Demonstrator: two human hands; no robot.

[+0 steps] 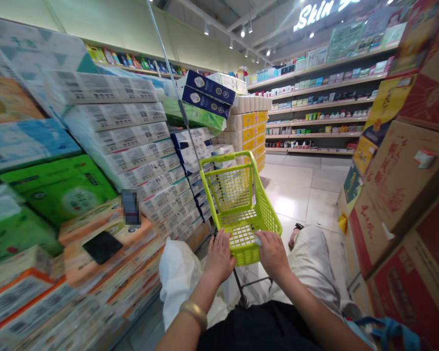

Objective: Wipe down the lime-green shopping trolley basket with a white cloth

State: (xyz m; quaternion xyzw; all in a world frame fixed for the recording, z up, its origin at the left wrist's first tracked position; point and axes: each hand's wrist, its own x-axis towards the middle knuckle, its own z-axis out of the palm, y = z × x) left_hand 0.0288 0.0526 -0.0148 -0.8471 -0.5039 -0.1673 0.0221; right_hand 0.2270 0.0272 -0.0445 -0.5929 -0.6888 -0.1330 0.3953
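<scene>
Between my knees stands a lime-green plastic shopping cart (266,212), its lattice basket showing nothing inside. My left hand (219,256) rests at the basket's near left corner, fingers curled over the rim. At the near right corner, my right hand (274,251) is closed against the rim. A small whitish piece (258,239), perhaps a tissue or wipe, shows at its fingertips. The cart's handle bar (223,158) is at the far end. From the cart's left side a thin metal pole (185,112) rises. A gold-coloured bangle (193,314) circles my left wrist.
Stacked paper packs (139,146) line the left side. A dark flat device (102,247) and a pixelated phone-like object (130,207) lie on orange packs. Cardboard cartons (398,175) stand along the right. Shelves (314,102) of small products and a tiled floor (289,183) lie ahead.
</scene>
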